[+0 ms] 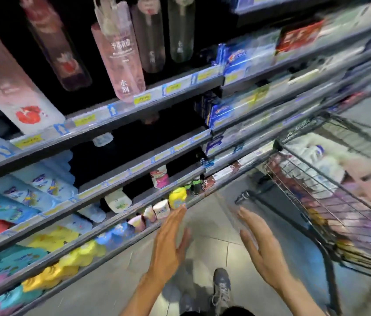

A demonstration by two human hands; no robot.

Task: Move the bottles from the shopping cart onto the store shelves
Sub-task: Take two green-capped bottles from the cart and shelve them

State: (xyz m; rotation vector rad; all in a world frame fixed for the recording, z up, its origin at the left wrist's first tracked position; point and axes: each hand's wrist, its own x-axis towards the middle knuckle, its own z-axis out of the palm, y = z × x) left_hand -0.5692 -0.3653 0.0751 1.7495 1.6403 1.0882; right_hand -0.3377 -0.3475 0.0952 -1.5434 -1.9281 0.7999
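We held both hands empty between shelves and cart.
Our left hand (pixel 168 242) and right hand (pixel 259 249) had fingers straight, gripping nothing; blurred bottles (pixel 316 160) lay inside the shopping cart (pixel 312 226), beside the store shelves (pixel 134 169).

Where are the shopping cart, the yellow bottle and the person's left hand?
shopping cart (pixel 278 145): head view, front corner of its wire rim.
yellow bottle (pixel 177 197): head view, its body.
left hand (pixel 168 242): head view, back of the hand.

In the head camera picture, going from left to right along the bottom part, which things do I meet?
Yellow packs on the lowest shelf → left hand → right hand → shopping cart.
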